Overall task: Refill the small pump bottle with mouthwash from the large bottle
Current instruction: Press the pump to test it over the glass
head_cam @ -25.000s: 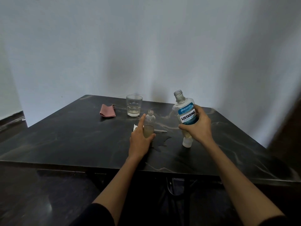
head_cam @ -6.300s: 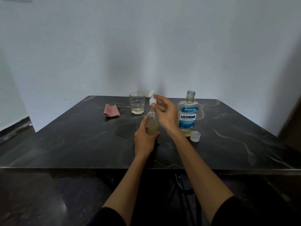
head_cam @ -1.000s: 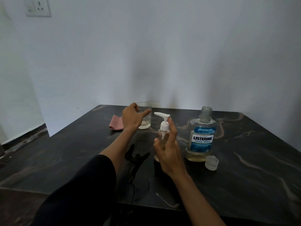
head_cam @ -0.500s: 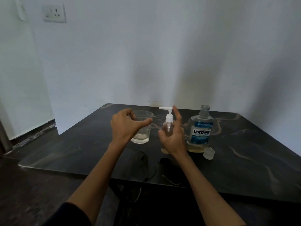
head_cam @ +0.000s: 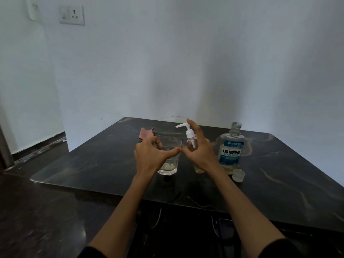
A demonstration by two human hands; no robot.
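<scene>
The small pump bottle [head_cam: 190, 138] stands on the dark table [head_cam: 279, 174] with its white pump head fitted and the nozzle pointing left. My right hand [head_cam: 199, 155] grips its body, with the index finger raised beside the pump head. My left hand [head_cam: 152, 157] grips a clear drinking glass [head_cam: 170, 155] standing just left of the bottle, with a little liquid at its bottom. The large Listerine bottle [head_cam: 230, 149] stands uncapped to the right, with a little liquid left in it. Its cap [head_cam: 238, 175] sits on the table in front of it.
A folded pink cloth [head_cam: 146, 134] lies behind the glass at the back left. The table's front edge is close to my forearms. A white wall with a socket [head_cam: 72, 14] stands behind the table.
My left hand has drawn the glass from the back of the table forward until it stands beside the pump bottle. My right hand stays on the bottle.
</scene>
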